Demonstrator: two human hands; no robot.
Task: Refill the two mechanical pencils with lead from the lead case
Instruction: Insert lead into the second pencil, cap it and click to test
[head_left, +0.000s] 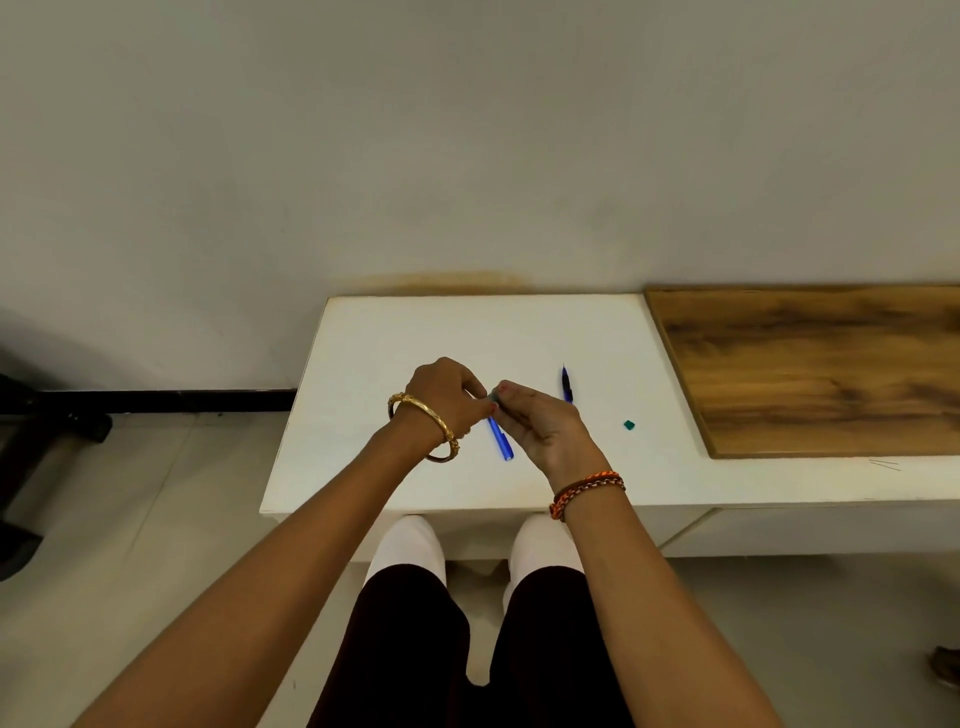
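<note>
Pencil (500, 436) held over the table (363, 364) in left hand (447, 397), fingers curled round it; right hand (540, 423) pinching lead case (494, 396) at its top; second pencil (567, 385) lying near; loading step, judged; next needs steady aim.

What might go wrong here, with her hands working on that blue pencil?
The small green piece lies loose on the white table, right of both hands, and might get brushed off. The blue pencil is held above the table, so any lead that slips between the left hand and right hand could drop or snap.
</note>
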